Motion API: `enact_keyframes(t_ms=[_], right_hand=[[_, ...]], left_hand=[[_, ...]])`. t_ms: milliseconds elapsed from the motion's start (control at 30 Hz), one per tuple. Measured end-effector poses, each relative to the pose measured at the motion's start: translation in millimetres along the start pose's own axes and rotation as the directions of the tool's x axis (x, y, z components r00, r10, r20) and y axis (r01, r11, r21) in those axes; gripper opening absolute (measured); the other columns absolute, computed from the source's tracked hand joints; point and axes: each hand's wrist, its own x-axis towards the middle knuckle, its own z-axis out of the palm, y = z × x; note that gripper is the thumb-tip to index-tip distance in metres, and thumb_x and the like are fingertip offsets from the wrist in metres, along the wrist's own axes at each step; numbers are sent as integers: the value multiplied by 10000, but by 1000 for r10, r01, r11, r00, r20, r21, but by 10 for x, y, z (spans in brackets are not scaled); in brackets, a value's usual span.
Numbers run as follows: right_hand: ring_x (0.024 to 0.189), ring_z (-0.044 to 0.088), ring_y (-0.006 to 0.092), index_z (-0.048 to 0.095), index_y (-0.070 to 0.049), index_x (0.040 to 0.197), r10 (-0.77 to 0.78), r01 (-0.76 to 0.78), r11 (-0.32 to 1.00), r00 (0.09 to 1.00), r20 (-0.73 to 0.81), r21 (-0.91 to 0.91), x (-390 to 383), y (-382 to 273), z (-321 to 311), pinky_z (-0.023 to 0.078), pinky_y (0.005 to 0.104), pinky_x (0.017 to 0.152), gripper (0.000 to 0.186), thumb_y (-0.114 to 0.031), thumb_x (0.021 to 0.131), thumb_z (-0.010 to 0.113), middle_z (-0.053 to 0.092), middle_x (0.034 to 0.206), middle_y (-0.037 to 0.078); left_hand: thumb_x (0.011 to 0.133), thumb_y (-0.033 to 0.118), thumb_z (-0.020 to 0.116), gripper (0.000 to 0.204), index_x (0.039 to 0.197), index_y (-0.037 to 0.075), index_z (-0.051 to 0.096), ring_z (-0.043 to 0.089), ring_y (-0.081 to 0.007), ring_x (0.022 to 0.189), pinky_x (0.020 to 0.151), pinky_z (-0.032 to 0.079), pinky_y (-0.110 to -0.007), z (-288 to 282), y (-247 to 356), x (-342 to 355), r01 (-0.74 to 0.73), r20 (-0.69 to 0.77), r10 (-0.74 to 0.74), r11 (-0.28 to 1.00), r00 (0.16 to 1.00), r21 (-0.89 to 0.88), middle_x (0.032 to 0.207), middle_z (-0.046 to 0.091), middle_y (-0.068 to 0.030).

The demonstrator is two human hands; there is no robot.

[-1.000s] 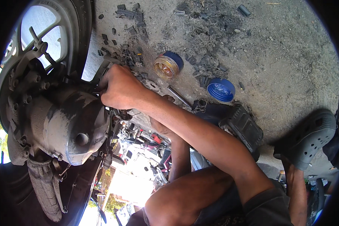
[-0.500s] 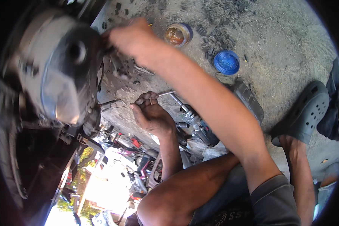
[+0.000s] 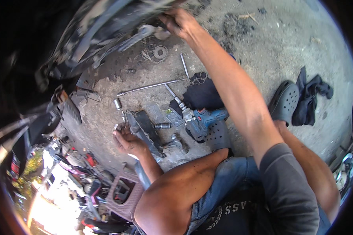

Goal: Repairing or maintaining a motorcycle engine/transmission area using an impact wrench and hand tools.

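My right hand (image 3: 180,22) reaches up to the dark lower edge of the motorbike (image 3: 117,27), its fingers bent against it; what they grip is partly hidden. Lower left, my left hand (image 3: 130,141) is raised with curled fingers, a small shiny bit at the fingertips too small to name. Beside it lies a dark tray-like case (image 3: 145,131). Right of that rests a blue cordless impact wrench (image 3: 208,119) with a long socket fitted. A long metal bar (image 3: 151,87), a shorter rod (image 3: 184,65), a silver socket (image 3: 117,103) and a black socket (image 3: 162,125) lie on the ground.
A toothed metal ring (image 3: 159,53) lies under the motorbike. Black cloth (image 3: 204,94) is beside the impact wrench, and more dark cloth (image 3: 312,96) lies near my grey clog (image 3: 285,102). A pinkish plastic stool (image 3: 123,196) and several parked motorbikes (image 3: 82,176) stand lower left.
My view has shifted, bringing the tools on the ground into sight. The right hand now shows at the motorbike's lower edge; the blue-lidded tubs are mostly hidden behind my right arm.
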Motion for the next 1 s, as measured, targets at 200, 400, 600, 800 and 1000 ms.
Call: enact_keyframes(t_ms=[200, 400, 600, 800, 1000], right_hand=[[980, 614, 311, 528, -32, 1101, 166, -122, 932, 981, -103, 342, -268, 509, -173, 551, 474, 840, 291, -214, 880, 585, 606, 1055, 148], [1002, 572, 311, 518, -35, 1133, -87, 38, 985, 951, -297, -166, -149, 291, 191, 507, 430, 840, 358, -322, 925, 461, 586, 1100, 177], [905, 543, 288, 539, -6, 991, 48, -126, 968, 942, -332, -217, -689, 35, 338, 453, 422, 856, 323, -309, 876, 530, 549, 974, 146], [783, 495, 246, 540, -9, 977, 115, -207, 920, 954, -276, -332, -1078, -39, 371, 425, 383, 750, 281, -273, 880, 545, 518, 900, 115], [718, 469, 215, 533, -37, 971, -123, -82, 866, 922, -368, -493, -1438, 184, 638, 379, 328, 654, 263, -280, 874, 552, 546, 812, 72]], left_hand=[[949, 226, 516, 286, 957, -45, 608, 630, -187, 759, 692, 492, -291, -1397, 131, -76, 59, -192, 5, 944, 981, 325, 852, 654, -123], [872, 64, 590, 231, 1077, -40, 610, 663, -201, 846, 757, 513, -300, -2335, -614, -36, 200, 96, -371, 680, 924, 705, 962, 673, -123], [635, -32, 682, 477, 1103, -51, 589, 666, -310, 899, 797, 517, -358, -2079, -911, -185, -172, 398, -389, 502, 831, 848, 949, 665, -229], [614, -69, 636, 423, 1035, -37, 611, 613, -408, 920, 804, 490, -445, -2018, -1032, -282, 28, 228, -433, 509, 872, 861, 907, 630, -283], [666, -67, 598, 297, 962, -47, 610, 614, -417, 909, 787, 497, -463, -2197, -1125, -395, -55, 258, -486, 393, 835, 918, 873, 638, -273]])
